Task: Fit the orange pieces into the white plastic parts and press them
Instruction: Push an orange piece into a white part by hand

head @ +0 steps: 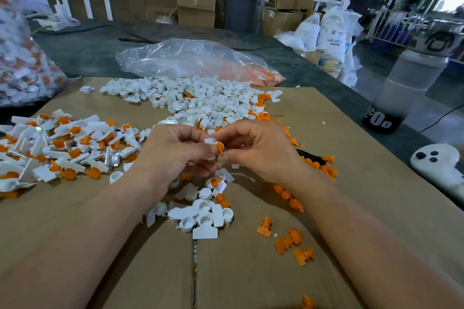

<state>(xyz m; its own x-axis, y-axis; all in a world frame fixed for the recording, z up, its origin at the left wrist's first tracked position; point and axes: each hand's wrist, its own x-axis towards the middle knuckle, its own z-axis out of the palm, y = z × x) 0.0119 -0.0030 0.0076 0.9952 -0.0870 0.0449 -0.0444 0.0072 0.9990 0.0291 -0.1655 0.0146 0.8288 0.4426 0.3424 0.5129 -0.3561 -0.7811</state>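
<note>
- Left hand (175, 153) pinches a white part (209, 141) above the cardboard (351, 183); right hand (256, 150) pinches an orange piece (220, 147) against it
- Joined parts (62, 148) heaped left; loose white parts (200, 98) beyond; orange pieces (293, 243) lower right

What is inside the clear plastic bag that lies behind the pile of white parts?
Orange pieces are gathered in the right end of the clear plastic bag. The rest of it looks mostly empty and crumpled. Glare and folds hide whether anything else lies there.
</note>
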